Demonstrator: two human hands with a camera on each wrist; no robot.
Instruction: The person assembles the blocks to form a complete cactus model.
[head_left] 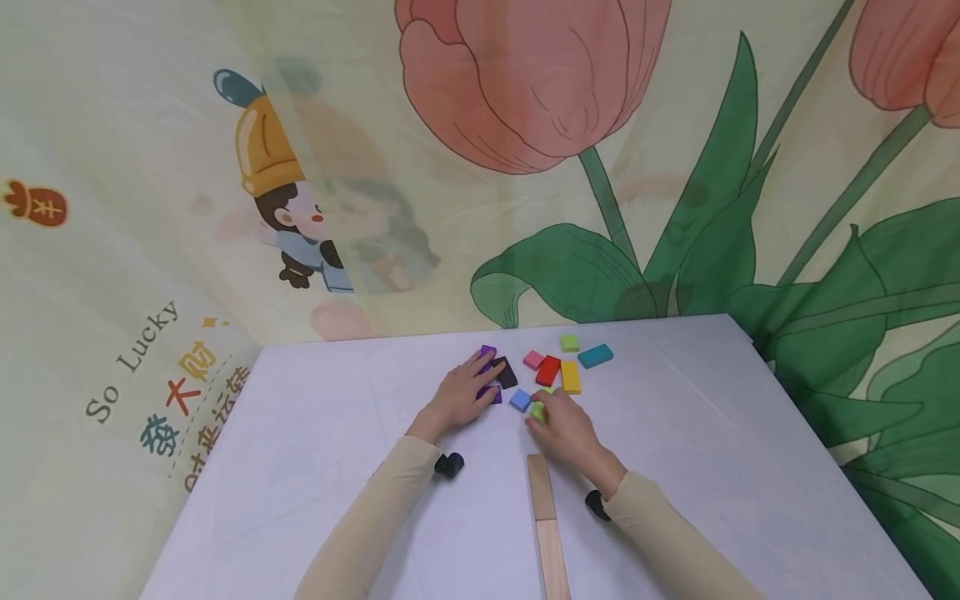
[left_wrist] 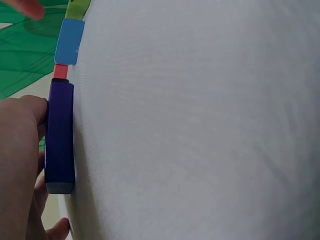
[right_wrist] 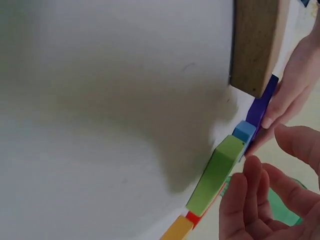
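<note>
Hovering just above the painted-looking lime-green rectangular block (right_wrist: 214, 176), laid lengthwise aslant, with bent, parted fingers on the nearer right hand (head_left: 566, 427) and spread ones on the left hand (head_left: 459, 395).

Left hand (head_left: 459, 392) is covering part of the purple blocks (head_left: 493, 396) from the head cam, and the right hand (head_left: 567, 427) hides a chunk of the green block (head_left: 539, 412), so no clue if they're touching. The nearer wooden block (head_left: 553, 560) runs off the bottom, same with both sleeves (head_left: 375, 518). Right wrist cam chops off the yellow block (right_wrist: 177, 229) too, lol.
</note>
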